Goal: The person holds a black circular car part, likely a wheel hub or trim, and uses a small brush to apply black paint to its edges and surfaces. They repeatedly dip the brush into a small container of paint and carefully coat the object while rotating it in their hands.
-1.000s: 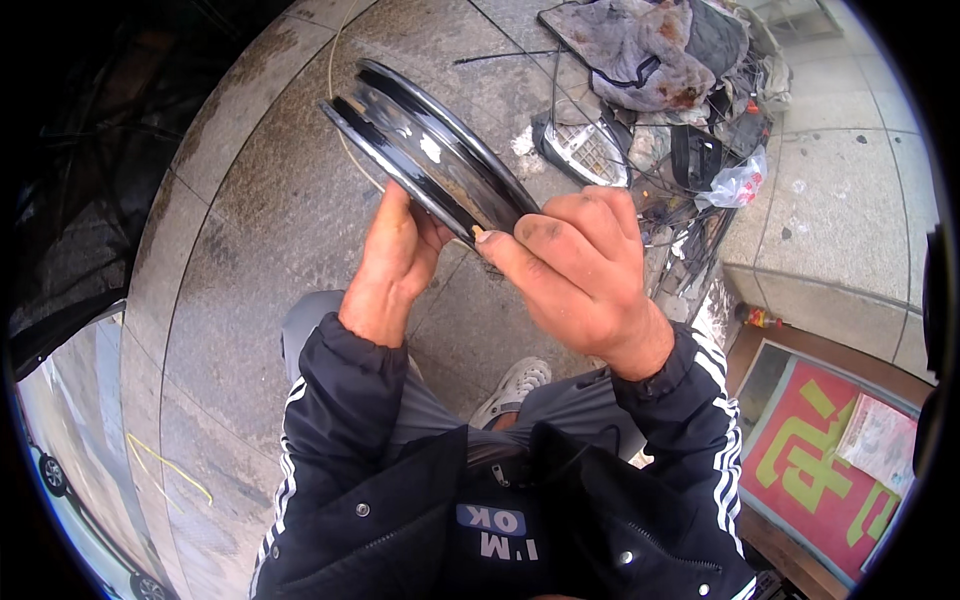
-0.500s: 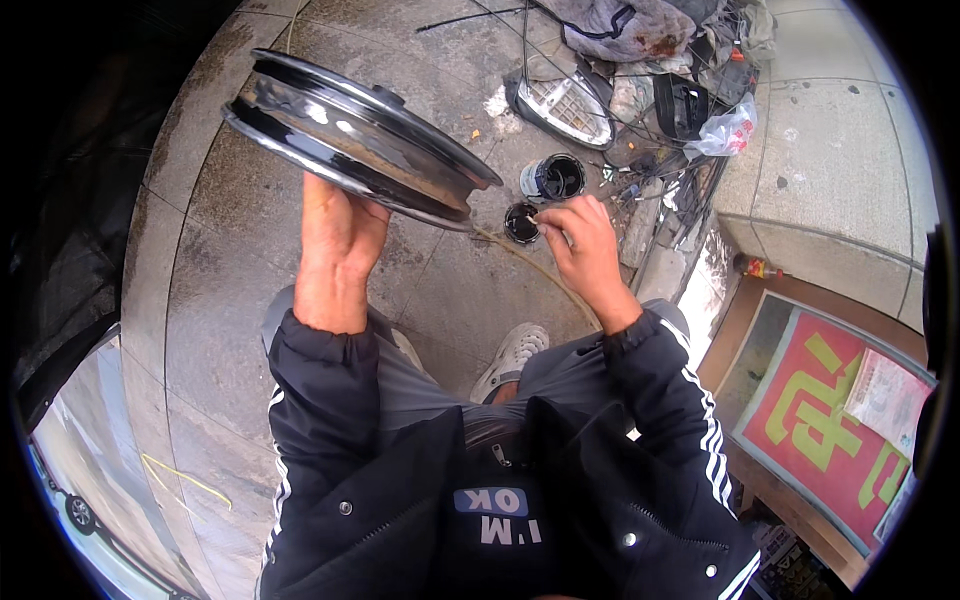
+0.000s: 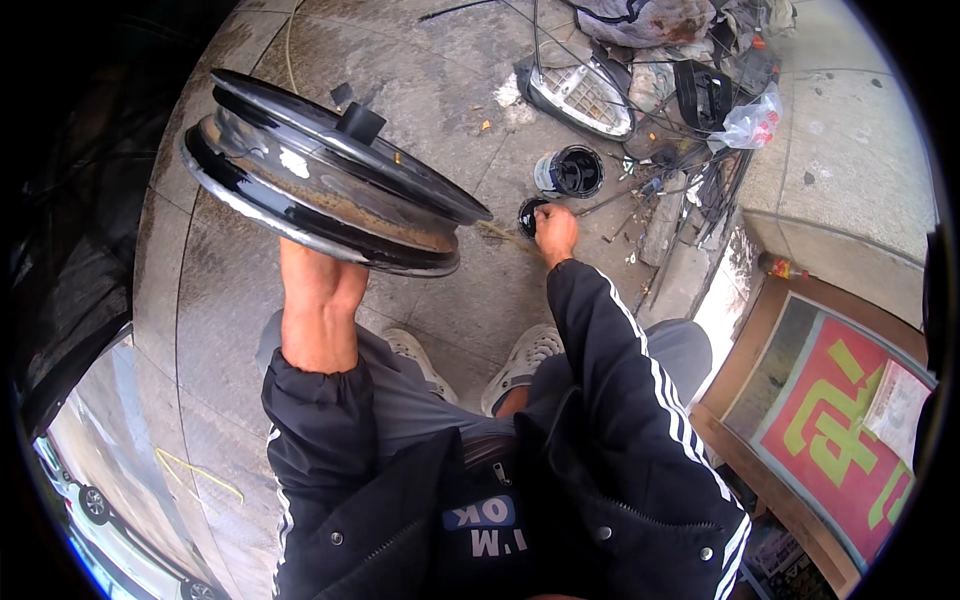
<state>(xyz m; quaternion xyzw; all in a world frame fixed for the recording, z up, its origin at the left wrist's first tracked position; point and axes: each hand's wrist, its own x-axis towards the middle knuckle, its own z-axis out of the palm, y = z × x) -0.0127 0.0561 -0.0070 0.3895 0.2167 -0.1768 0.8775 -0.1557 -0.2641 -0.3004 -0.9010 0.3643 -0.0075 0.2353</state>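
A metal wheel rim (image 3: 330,190), partly coated in glossy black with bare brownish patches in its channel, is held up tilted at the left. My left hand (image 3: 322,270) supports it from below; its fingers are hidden behind the rim. Down by the ground my right hand (image 3: 557,232) is closed at the mouth of a small cup of black paint (image 3: 530,217). What the fingers pinch is hidden from this angle. Just beyond the cup stands a larger open can (image 3: 575,172), also dark inside and smeared with black.
At the far right lies a heap of cables, rags and scrap, with a grey-white slatted plastic cover (image 3: 585,100) and a clear plastic bag (image 3: 750,122). A raised concrete step (image 3: 840,180) borders it. To my right sits a wooden-framed red board (image 3: 830,430).
The wheel rim has come nearer and to the left, showing more of its side and hub. My right hand has turned over the small cup, its fingers now more curled.
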